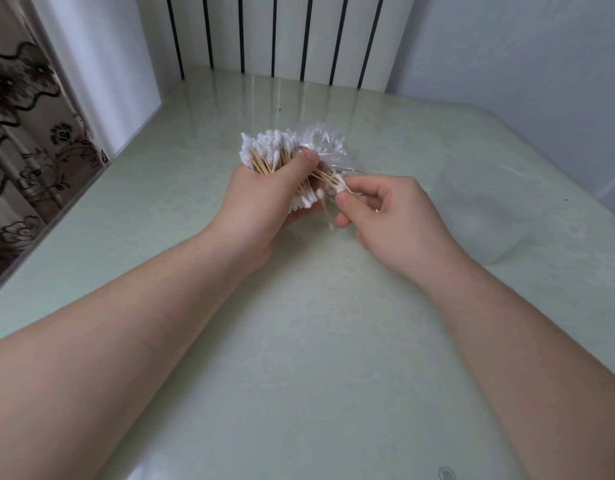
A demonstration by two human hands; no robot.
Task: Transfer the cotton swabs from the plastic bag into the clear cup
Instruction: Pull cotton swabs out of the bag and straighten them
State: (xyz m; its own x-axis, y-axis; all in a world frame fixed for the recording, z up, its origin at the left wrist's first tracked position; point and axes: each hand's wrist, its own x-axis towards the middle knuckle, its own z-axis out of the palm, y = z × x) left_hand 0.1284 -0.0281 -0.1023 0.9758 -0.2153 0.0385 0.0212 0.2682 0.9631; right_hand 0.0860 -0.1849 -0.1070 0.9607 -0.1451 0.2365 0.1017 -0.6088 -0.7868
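- Both bare forearms reach in from the near edge over the pale green table (299, 358), and the hands meet near its middle.
- Left hand (261, 199): fingers curled tightly round a thick bundle of cotton swabs (264, 152), thumb pressed across the wooden sticks; white tips fan out above the fist and below it.
- Plastic bag (328, 147): crinkled and clear, just behind and to the right of the bundle, touching it, with more white tips showing through it.
- Right hand (396, 216): thumb and forefinger pinch narrowly at the lower swab ends; whether they also grip the plastic cannot be told.
- Clear cup (489, 209): on the table right of the right hand, apart from it.
- Background: striped panel (282, 36) beyond the far edge; patterned curtain (22, 133) at left.
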